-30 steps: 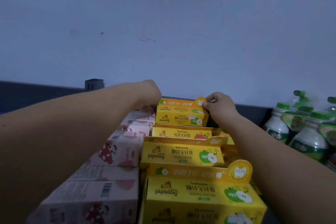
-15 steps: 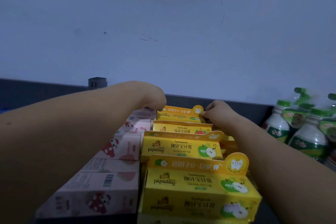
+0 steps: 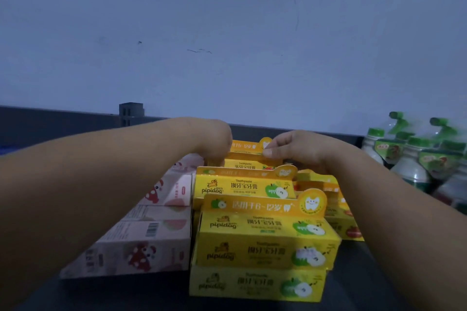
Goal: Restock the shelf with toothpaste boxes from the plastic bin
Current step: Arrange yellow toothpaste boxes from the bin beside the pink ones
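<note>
Thumb and curled fingers of the right hand [image 3: 290,149] pinch the top card flap of the rearmost yellow box [image 3: 249,147], at the back of the row. Left hand [image 3: 218,142] is bent down at the wrist over that box's left end; its fingers are hidden below the knuckles, so grip or mere touch cannot be told. Box sits low behind the other yellow toothpaste boxes [image 3: 262,240], close to the dark back rail [image 3: 63,118] of the shelf [image 3: 379,275], seemingly seated or nearly so. Plastic bin not in view. Risks, as judged: the flap is thin card, and a pinch there loads the box at its weakest part. A downward push could crease or fold it, and the round hang-tab just beside the thumb looks liable to bend. Both forearms lie over the stock. Left forearm passes above the pink boxes [image 3: 141,247]; right forearm runs close over a leaning cluster of red-fruit boxes [image 3: 336,212]. Pulling back low would likely drag or topple these. Yellow row is stacked two high at the front and not squarely aligned, so a nudge from behind might shunt the front boxes toward the shelf edge. Green-capped bottles [image 3: 409,166] stand just beyond the right forearm; an outward elbow swing could knock them. Light is dim; small print and edges are hard to read.
</note>
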Motion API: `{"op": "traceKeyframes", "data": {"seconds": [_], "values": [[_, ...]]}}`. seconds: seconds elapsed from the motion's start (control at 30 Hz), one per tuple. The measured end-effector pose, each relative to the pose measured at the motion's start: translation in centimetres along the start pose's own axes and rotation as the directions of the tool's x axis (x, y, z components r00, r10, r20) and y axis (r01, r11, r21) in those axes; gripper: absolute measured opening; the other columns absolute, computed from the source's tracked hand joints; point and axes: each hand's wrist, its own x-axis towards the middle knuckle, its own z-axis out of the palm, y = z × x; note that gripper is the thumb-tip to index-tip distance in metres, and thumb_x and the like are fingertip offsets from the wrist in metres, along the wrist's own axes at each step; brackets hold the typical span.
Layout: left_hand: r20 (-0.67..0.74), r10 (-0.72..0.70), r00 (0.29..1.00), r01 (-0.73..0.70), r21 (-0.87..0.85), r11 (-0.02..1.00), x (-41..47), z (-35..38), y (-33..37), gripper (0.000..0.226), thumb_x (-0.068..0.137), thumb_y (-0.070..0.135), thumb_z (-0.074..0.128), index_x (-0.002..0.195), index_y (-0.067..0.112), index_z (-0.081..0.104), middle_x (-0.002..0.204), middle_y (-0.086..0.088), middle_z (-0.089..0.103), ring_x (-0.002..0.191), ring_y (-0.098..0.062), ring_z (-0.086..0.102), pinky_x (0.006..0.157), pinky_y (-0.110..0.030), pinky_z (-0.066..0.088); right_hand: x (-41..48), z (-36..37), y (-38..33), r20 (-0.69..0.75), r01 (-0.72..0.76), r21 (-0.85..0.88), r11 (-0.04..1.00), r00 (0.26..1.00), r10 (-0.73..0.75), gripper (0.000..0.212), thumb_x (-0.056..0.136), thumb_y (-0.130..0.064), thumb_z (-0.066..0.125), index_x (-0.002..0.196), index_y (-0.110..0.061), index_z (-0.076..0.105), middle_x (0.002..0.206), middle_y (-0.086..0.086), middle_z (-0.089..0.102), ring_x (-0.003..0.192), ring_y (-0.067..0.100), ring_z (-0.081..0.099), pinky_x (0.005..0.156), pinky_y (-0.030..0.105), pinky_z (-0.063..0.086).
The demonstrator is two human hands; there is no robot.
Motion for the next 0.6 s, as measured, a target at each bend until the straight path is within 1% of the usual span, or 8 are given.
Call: {"op": "traceKeyframes", "data": {"seconds": [0.1, 0.17, 0.23, 0.3, 0.37, 0.47, 0.53, 0.6], "values": [[-0.106, 0.040, 0.994, -0.046, -0.060, 0.997, 0.4, -0.5, -0.2, 0.013, 0.093, 0.020, 0.059, 0.097, 0.011, 0.067, 0.089, -0.002, 0.063, 0.087, -0.018, 0.058, 0.067, -0.024, 0.042, 0.1, -0.2, 0.3, -0.006, -0.018, -0.133, 0.991, 1.000, 0.017, 0.015, 0.084, -0.023, 0.073, 0.099, -0.019, 0.072, 0.096, 0.001, 0.075, 0.094, 0.022, 0.071, 0.088, 0.039, 0.056], [-0.173, 0.034, 0.984, -0.057, -0.128, 0.990, 0.7, -1.1, -0.4, 0.008, 0.093, 0.020, 0.058, 0.095, 0.016, 0.066, 0.085, 0.001, 0.060, 0.084, -0.017, 0.056, 0.065, -0.024, 0.038, 0.7, -0.3, 0.4, -0.149, -0.015, -0.200, 0.980, 0.989, -0.015, 0.005, 0.087, -0.019, 0.070, 0.092, -0.019, 0.072, 0.091, 0.002, 0.075, 0.089, 0.022, 0.070, 0.086, 0.039, 0.057], [-0.228, 0.012, 0.974, -0.056, -0.190, 0.980, 1.1, -1.7, -0.7, 0.011, 0.094, 0.020, 0.058, 0.099, 0.015, 0.066, 0.091, -0.001, 0.062, 0.087, -0.018, 0.056, 0.067, -0.026, 0.039, 1.4, -0.4, 0.4, -0.288, 0.022, -0.098, 0.995, 0.956, -0.050, 0.007, 0.092, -0.018, 0.064, 0.092, -0.016, 0.070, 0.090, 0.005, 0.074, 0.087, 0.022, 0.070, 0.084, 0.039, 0.058], [-0.233, -0.027, 0.972, -0.034, -0.255, 0.966, 1.7, -1.8, -1.2, 0.012, 0.094, 0.020, 0.060, 0.101, 0.012, 0.066, 0.097, -0.003, 0.062, 0.089, -0.019, 0.056, 0.071, -0.028, 0.041, 1.9, -0.3, 0.4, -0.334, 0.046, 0.009, 0.999, 0.942, -0.040, 0.009, 0.094, -0.017, 0.060, 0.096, -0.014, 0.068, 0.092, 0.007, 0.074, 0.087, 0.023, 0.071, 0.082, 0.038, 0.058], [-0.158, -0.047, 0.986, 0.003, -0.268, 0.964, 2.2, -1.3, -1.6, 0.012, 0.092, 0.017, 0.063, 0.101, 0.011, 0.066, 0.098, -0.003, 0.062, 0.090, -0.017, 0.056, 0.075, -0.029, 0.045, 2.4, 0.0, 0.7, -0.308, 0.023, 0.005, 1.000, 0.951, -0.021, 0.009, 0.095, -0.016, 0.060, 0.098, -0.016, 0.068, 0.094, 0.006, 0.073, 0.088, 0.022, 0.071, 0.079, 0.036, 0.058], [-0.042, -0.026, 0.999, 0.018, -0.194, 0.981, 2.7, 0.1, -1.8, 0.016, 0.091, 0.011, 0.057, 0.101, 0.007, 0.068, 0.098, -0.004, 0.063, 0.087, -0.017, 0.056, 0.076, -0.029, 0.046, 3.1, 0.5, 1.5, -0.237, -0.042, -0.098, 0.994, 0.971, 0.018, 0.009, 0.091, -0.017, 0.065, 0.097, -0.021, 0.070, 0.098, 0.001, 0.071, 0.090, 0.019, 0.068, 0.079, 0.033, 0.056], [-0.033, -0.022, 0.999, 0.015, -0.204, 0.979, 2.7, 0.7, -1.6, 0.018, 0.090, 0.007, 0.056, 0.102, 0.006, 0.069, 0.107, -0.008, 0.065, 0.096, -0.021, 0.060, 0.080, -0.031, 0.047, 3.4, 0.7, 1.8, -0.197, -0.082, -0.148, 0.986, 0.979, 0.051, 0.007, 0.089, -0.020, 0.067, 0.095, -0.022, 0.071, 0.097, 0.000, 0.072, 0.092, 0.019, 0.068, 0.086, 0.038, 0.055], [-0.031, -0.025, 0.999, 0.018, -0.194, 0.981, 2.7, 0.6, -1.4, 0.017, 0.088, 0.008, 0.060, 0.102, 0.007, 0.069, 0.111, -0.009, 0.065, 0.103, -0.023, 0.060, 0.084, -0.033, 0.048, 3.4, 0.6, 1.7, -0.175, -0.101, -0.175, 0.979, 0.982, 0.070, 0.006, 0.089, -0.022, 0.068, 0.094, -0.022, 0.071, 0.097, 0.001, 0.073, 0.092, 0.019, 0.069, 0.087, 0.039, 0.056]]}}
